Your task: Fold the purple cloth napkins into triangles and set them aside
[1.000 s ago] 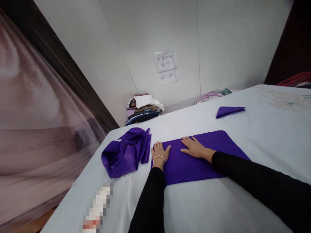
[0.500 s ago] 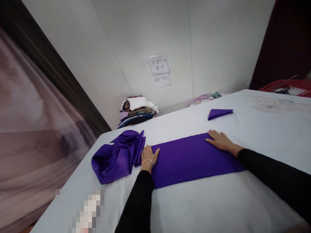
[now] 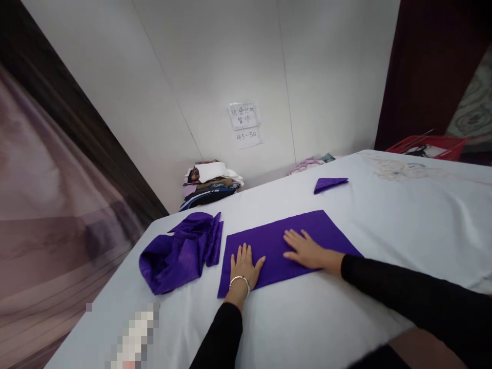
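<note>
A purple cloth napkin (image 3: 272,241), folded into a flat oblong, lies on the white-covered table (image 3: 403,220). My left hand (image 3: 245,269), with a bracelet at the wrist, rests flat on its left part, fingers spread. Flat on the middle of the napkin, near its front edge, lies my right hand (image 3: 307,251), also with fingers apart. Neither hand grips anything. To the left is a loose heap of purple cloth (image 3: 180,253), crumpled and partly folded. Farther back on the right sits a small purple napkin folded into a triangle (image 3: 330,184).
Behind the table's far edge stands a pile of folded clothes (image 3: 211,184). More pink cloth (image 3: 306,165) shows along the wall. A red basket (image 3: 453,147) is at the far right. Paper notes (image 3: 244,123) hang on the wall, and a sheer curtain (image 3: 49,230) hangs at left.
My right hand has moved left and nearer, from the napkin's far right corner to its middle. My left hand has shifted inward from the left edge. The camera view has turned slightly right.
</note>
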### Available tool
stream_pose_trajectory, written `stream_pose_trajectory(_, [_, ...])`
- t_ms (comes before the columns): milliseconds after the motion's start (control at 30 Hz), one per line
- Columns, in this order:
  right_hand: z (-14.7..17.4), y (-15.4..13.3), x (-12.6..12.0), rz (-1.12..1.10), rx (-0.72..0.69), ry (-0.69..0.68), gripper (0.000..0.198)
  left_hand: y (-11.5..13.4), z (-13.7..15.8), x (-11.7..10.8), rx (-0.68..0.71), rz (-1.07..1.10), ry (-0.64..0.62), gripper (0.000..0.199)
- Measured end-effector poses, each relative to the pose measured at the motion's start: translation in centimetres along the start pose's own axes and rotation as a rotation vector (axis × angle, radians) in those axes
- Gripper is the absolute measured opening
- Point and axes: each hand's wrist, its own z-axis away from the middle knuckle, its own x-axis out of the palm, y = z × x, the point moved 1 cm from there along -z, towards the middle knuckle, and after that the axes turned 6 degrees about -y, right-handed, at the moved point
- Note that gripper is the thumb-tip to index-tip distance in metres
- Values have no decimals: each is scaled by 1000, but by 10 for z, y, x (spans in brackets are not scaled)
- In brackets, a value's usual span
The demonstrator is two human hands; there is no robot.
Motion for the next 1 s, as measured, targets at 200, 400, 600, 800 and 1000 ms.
stream_pose_trajectory(200, [24,-39,13,-31,-144,-45,73,-4,1,-2,4,-10,19,74])
stream_pose_trajectory(400, [75,59,0,82,161,36,68,-54,19,-5,-139,-20,23,71])
stream_pose_trajectory(600, [100,101,11,189,267,97,70,-61,32,-16,-270,-59,48,71])
stream_pose_trajectory(800, [97,104,18,202,256,119,69,72,27,-8,83,24,84,78])
stream_pose_trajectory(1000, [97,111,21,198,232,139,67,133,22,9,242,99,-41,83])
